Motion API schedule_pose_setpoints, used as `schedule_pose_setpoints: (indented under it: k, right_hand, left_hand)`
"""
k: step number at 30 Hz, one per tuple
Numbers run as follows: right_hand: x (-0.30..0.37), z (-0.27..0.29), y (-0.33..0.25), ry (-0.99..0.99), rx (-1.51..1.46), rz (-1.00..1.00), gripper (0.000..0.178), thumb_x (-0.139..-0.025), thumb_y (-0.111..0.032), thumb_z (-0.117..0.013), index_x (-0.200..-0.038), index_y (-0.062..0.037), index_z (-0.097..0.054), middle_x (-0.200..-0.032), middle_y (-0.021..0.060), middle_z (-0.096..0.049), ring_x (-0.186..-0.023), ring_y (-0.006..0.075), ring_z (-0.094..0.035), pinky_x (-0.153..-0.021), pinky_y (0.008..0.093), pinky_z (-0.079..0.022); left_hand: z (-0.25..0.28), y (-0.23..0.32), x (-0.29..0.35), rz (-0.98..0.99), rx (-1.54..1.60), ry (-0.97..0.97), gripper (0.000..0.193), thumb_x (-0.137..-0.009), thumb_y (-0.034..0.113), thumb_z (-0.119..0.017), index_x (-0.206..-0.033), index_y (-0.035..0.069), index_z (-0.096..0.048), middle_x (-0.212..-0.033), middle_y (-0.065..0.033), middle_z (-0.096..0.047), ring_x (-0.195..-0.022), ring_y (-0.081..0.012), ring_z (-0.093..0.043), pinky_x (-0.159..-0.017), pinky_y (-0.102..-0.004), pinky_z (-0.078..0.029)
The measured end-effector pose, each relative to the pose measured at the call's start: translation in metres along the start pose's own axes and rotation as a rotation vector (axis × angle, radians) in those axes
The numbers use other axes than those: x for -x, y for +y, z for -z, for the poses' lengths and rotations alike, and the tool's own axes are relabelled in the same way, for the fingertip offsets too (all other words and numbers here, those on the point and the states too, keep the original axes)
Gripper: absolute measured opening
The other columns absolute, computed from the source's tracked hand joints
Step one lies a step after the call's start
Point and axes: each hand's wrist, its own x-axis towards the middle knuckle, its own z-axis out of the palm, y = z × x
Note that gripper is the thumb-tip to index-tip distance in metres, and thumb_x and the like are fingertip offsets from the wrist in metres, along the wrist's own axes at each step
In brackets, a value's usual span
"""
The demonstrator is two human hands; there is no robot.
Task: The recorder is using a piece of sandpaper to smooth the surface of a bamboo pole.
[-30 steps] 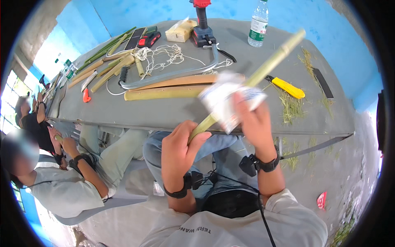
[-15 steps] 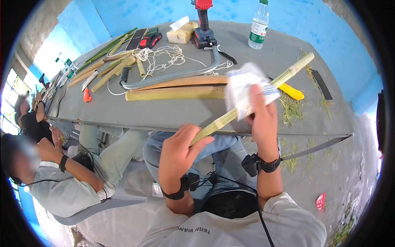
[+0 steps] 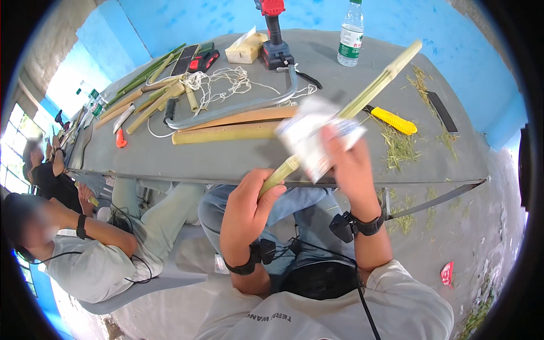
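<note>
Holding the lower end of a pale green bamboo stick [image 3: 377, 86] in a closed left hand [image 3: 245, 203] here, while the right hand [image 3: 352, 161], a bit blurred, pinches a crumpled white sheet [image 3: 309, 136] around its middle (can't tell if that's paper or cloth). The stick slants up over the front edge of a grey table [image 3: 212, 157], far end toward the right. The tabletop's pretty busy: split bamboo pieces [image 3: 232, 134] lie by a bow-shaped metal frame [image 3: 241, 113], with tangled white string [image 3: 226, 79] behind, and a red-and-black power drill [image 3: 275, 45] and water bottle [image 3: 351, 42] standing near the back. Over on the right, a yellow-handled cutter [image 3: 395, 120] sits beside green shavings [image 3: 399, 152]. Blue walls [image 3: 195, 20] all round, bright barred windows [image 3: 16, 129] far left, two other people seated along that side, and a red wrapper [image 3: 447, 274] on the grubby grey floor [image 3: 411, 283].
</note>
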Motion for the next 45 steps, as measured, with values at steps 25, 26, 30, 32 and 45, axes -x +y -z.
schedule_pose_setpoints:
  k: [25,26,30,32,45]
  right_hand:
    - [0.004,0.005,-0.003,0.034,-0.114,0.003,0.042,-0.098,-0.037,-0.058,-0.118,0.0001,-0.057,-0.095,0.0034,-0.065,-0.076,0.0061,-0.064,-0.058,0.0203,-0.049]
    - [0.005,0.007,-0.001,0.033,-0.113,0.007,0.042,-0.098,-0.037,-0.058,-0.118,0.0001,-0.057,-0.095,0.0034,-0.065,-0.076,0.0061,-0.064,-0.058,0.0203,-0.049]
    - [0.008,0.008,-0.003,0.023,-0.153,0.030,0.042,-0.099,-0.038,-0.058,-0.114,0.0010,-0.060,-0.085,0.0005,-0.065,-0.074,0.0055,-0.060,-0.061,0.0214,-0.048]
    - [0.008,0.005,-0.006,-0.004,-0.157,0.040,0.041,-0.099,-0.037,-0.059,-0.115,0.0007,-0.060,-0.085,0.0002,-0.065,-0.075,0.0059,-0.060,-0.063,0.0216,-0.048]
    - [0.005,0.004,-0.007,0.079,-0.123,0.044,0.032,-0.098,-0.029,-0.061,-0.105,0.0021,-0.064,-0.084,0.0020,-0.066,-0.072,0.0059,-0.059,-0.061,0.0217,-0.046]
  left_hand:
    - [-0.002,0.001,0.005,0.081,0.102,0.213,0.024,-0.101,0.023,-0.055,-0.102,0.000,-0.057,-0.070,-0.0021,-0.051,-0.063,-0.0092,-0.043,-0.058,-0.0240,-0.037]
    - [-0.003,0.000,0.004,0.073,0.103,0.214,0.023,-0.100,0.022,-0.056,-0.102,0.000,-0.058,-0.069,-0.0019,-0.051,-0.062,-0.0094,-0.043,-0.058,-0.0240,-0.037]
    - [-0.008,0.005,0.001,0.074,0.082,0.184,0.020,-0.099,0.021,-0.057,-0.101,0.000,-0.058,-0.068,-0.0033,-0.051,-0.060,-0.0111,-0.042,-0.057,-0.0250,-0.038]
    - [-0.009,0.008,0.001,0.037,0.007,0.102,0.020,-0.098,0.021,-0.059,-0.101,0.001,-0.059,-0.066,-0.0059,-0.051,-0.058,-0.0134,-0.043,-0.055,-0.0263,-0.038]
    - [-0.008,0.006,-0.002,0.048,-0.037,-0.054,0.021,-0.095,0.023,-0.064,-0.100,0.003,-0.060,-0.066,-0.0127,-0.052,-0.054,-0.0253,-0.043,-0.053,-0.0291,-0.040]
